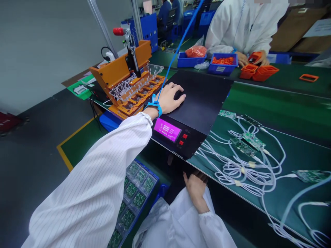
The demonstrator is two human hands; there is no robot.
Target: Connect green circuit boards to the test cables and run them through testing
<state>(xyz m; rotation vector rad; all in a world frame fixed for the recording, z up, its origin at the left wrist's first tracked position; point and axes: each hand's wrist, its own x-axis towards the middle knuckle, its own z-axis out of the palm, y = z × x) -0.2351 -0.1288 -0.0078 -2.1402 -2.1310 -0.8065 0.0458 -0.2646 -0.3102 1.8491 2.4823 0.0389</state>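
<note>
My left hand point(169, 97) lies palm down on the flat top of a black metal box point(199, 100), thumb and fingers apart. A dark patch shows between thumb and fingers; I cannot make out whether it is shadow or an object. A blue wrist strap point(155, 105) with its cord circles that wrist. On the box's front are a lit purple display point(167, 130) and red buttons point(183, 139). My right hand point(197, 188) rests low over my lap, below the table edge, thumb apart from the fingers and fingertips partly in shadow. Nothing shows in it.
An orange test fixture point(103, 81) with a red-handled toggle clamp stands left of the box. White cables point(240, 172) and green circuit boards point(254, 139) lie at right. Below is a tray of circuit boards point(139, 199). Across the table, a co-worker's hands hold orange frames point(254, 57) near blue bins point(222, 69).
</note>
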